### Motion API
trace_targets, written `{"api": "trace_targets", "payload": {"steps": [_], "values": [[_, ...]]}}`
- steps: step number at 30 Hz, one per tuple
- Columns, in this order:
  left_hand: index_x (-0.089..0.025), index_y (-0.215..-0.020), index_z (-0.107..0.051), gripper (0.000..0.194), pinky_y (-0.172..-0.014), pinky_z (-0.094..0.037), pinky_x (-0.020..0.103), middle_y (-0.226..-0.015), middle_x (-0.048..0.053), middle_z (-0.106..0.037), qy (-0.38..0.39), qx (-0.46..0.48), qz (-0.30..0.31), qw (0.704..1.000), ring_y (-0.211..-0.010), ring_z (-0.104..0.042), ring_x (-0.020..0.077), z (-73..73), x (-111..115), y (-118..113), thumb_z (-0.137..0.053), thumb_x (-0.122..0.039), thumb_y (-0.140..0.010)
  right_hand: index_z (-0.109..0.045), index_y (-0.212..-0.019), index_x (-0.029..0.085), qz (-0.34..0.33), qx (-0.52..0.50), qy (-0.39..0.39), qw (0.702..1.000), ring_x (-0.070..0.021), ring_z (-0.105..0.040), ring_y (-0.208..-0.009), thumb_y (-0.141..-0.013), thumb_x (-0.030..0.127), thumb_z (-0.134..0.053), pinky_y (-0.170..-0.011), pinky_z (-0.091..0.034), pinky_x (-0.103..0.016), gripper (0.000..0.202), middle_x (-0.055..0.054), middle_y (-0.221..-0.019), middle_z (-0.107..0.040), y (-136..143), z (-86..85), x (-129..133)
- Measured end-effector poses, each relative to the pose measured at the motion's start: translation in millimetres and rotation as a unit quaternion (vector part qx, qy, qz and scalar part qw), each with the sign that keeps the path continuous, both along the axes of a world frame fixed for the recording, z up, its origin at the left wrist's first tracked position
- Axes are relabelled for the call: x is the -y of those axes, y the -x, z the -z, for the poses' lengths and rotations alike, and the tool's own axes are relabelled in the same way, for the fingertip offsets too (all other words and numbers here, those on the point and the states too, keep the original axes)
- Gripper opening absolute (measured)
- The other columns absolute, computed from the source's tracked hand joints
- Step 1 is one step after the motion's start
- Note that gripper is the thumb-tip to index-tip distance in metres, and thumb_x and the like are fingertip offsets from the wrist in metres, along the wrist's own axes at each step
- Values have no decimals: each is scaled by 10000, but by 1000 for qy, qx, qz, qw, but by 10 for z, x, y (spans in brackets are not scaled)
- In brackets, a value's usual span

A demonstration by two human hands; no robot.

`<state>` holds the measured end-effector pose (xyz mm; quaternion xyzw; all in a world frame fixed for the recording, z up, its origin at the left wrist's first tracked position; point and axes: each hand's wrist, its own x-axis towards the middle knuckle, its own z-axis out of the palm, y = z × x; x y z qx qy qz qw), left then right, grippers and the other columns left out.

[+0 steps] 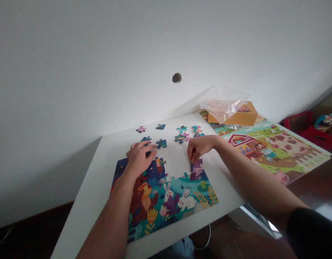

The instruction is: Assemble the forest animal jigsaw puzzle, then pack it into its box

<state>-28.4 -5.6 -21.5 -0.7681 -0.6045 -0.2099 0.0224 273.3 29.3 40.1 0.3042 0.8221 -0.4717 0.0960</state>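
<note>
A partly assembled jigsaw puzzle with rabbits, a brown dog-like figure and plants lies on the white table. My right hand pinches a purple and dark blue puzzle piece at the puzzle's upper right edge, against the piece below it. Over the puzzle's upper left part rests my left hand, fingers spread and pointing away; it hides some of the picture. Just beyond its fingertips is a loose blue piece, and a dark piece lies partly behind the fingers.
Several loose pieces lie toward the wall, with a pink piece at left. On the right is a farm picture with a yellow-orange box and a clear plastic bag on it. A red container stands beyond.
</note>
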Motion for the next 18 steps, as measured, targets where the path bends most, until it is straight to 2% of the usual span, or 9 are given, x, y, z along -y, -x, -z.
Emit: {"api": "trace_targets", "payload": {"steps": [4,8,10,14,18], "values": [[-322,-1077,-739,276,-1042,-405,467,-1319,-12,-624,1,1,2,1000,-1213,-499,288,9,-7,7,-555,-416,-894,-760,-839,130,18,-17,-12,1000,-110,-588,-633,-679,394,-786,-608,-406,-210,309,0,-686,-694,39,3,23],[-323,-1087,-736,281,-1042,-403,482,-1333,-12,-615,6,1,0,1000,-1216,-501,294,8,-12,7,-556,-421,-894,-734,-1005,143,17,-63,3,998,-83,-554,-575,-724,291,-746,-553,-385,-193,317,27,-654,-659,31,15,17],[-332,-1084,-736,275,-1040,-400,497,-1337,-20,-611,12,2,-7,1000,-1223,-494,303,8,-10,1,-562,-424,-891,-740,-997,137,21,-79,24,996,-66,-516,-511,-758,269,-703,-503,-357,-187,276,33,-616,-637,20,15,17],[-336,-1078,-739,266,-1039,-395,510,-1337,-15,-611,17,7,-9,1000,-1227,-490,311,16,-10,3,-568,-419,-891,-755,-925,107,53,-93,59,992,-63,-519,-477,-774,344,-702,-414,-329,-174,286,6,-614,-645,-2,6,20],[-306,-1016,-757,230,-1026,-402,492,-1269,22,-649,-31,30,16,999,-1186,-523,296,-45,0,-3,-584,-392,-890,-740,-968,102,116,-155,66,979,-60,-531,-472,-740,352,-748,-393,-397,-163,339,-9,-673,-679,26,28,-1]]}}
